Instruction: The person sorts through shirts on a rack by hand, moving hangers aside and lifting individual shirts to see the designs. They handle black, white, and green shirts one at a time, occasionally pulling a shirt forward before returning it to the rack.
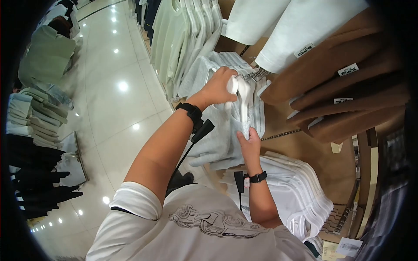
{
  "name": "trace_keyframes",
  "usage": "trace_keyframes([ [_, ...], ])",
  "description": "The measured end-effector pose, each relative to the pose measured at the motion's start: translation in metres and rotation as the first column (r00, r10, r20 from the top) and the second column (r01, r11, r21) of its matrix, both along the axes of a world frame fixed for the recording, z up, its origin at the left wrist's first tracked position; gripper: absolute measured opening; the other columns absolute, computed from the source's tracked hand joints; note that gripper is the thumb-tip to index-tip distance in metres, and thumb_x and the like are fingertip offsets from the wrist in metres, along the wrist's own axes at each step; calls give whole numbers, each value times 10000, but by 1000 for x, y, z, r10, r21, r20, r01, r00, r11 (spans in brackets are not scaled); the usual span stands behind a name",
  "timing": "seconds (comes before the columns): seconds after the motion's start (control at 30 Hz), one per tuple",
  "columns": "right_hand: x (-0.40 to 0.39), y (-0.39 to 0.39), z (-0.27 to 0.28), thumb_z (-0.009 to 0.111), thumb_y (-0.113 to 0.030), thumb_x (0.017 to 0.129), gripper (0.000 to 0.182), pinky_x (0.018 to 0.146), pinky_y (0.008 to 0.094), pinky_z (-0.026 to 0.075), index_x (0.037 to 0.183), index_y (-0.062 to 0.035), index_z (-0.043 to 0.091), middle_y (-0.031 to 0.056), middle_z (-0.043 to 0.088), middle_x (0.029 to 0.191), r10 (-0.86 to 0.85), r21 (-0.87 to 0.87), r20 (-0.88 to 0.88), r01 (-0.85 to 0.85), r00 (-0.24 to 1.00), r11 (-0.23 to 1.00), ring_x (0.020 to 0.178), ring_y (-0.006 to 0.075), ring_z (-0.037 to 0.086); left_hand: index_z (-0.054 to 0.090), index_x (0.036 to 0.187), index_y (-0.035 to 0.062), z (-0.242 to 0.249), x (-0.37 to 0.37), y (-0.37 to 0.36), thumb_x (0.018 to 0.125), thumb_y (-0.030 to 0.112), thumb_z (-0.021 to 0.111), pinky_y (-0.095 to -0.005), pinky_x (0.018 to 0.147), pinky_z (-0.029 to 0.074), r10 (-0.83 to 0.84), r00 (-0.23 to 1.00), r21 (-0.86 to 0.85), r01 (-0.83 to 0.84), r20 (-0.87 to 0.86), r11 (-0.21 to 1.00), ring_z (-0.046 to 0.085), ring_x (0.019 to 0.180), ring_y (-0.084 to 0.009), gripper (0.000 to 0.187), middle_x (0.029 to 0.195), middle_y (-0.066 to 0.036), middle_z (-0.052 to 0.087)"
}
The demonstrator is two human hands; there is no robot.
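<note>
My left hand (217, 89) is closed around one end of a white hanger (245, 102), close to the rail. The hanger sits partly inside the neck of a light grey T-shirt (213, 135). Lower down, my right hand (250, 145) pinches this shirt at its collar, thumb on top. Behind it, more grey shirts (224, 58) hang on the same rail. Part of the hanger is hidden by my left fingers and the cloth. Each wrist wears a black strap with a small device.
Pale green shirts (167, 39) hang at the upper left of the rack, brown garments (344, 82) at the right. White shirts (300, 191) hang below my right forearm. Across the shiny tiled floor (117, 108), at left, stand more racks with black garments (39, 174).
</note>
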State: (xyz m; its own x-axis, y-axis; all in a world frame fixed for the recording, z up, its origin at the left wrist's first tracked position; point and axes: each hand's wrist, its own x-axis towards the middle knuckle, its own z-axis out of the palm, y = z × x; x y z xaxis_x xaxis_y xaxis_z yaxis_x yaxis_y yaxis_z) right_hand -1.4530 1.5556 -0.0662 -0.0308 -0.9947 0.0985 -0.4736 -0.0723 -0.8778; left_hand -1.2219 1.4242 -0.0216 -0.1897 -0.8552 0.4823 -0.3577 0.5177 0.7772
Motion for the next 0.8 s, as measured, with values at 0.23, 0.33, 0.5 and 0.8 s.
trace_keyframes([
  [0.23,7,-11,3,731,-134,926,264,831,321,501,1090,49,635,103,716,985,10,25,86,-12,996,1000,888,160,620,486,1344,3,5,-6,6,641,167,788,-434,1114,401,65,998,-8,-65,14,998,450,1298,-428,783,1299,-226,497],
  [0.33,-7,-20,-9,738,-149,921,270,811,330,505,1093,36,643,109,716,960,-16,-39,15,17,1000,999,860,167,622,480,1341,-9,10,-8,8,641,165,788,-436,1107,407,119,990,-1,-119,75,993,458,1292,-425,785,1304,-231,501],
  [0.5,-15,-40,7,740,-167,919,282,826,328,507,1107,25,656,107,723,959,38,-78,37,-35,999,996,870,177,632,513,1295,-4,11,-12,9,640,173,792,-440,1091,417,163,976,11,-167,142,986,482,1260,-423,734,1293,-228,509],
  [0.8,-27,-51,-13,694,-114,965,251,875,288,492,1170,19,637,48,714,1080,123,7,99,-124,987,992,954,119,625,620,1107,51,13,-18,4,700,169,759,-449,992,473,196,971,-32,-194,138,981,546,1150,-415,446,1188,-214,552],
])
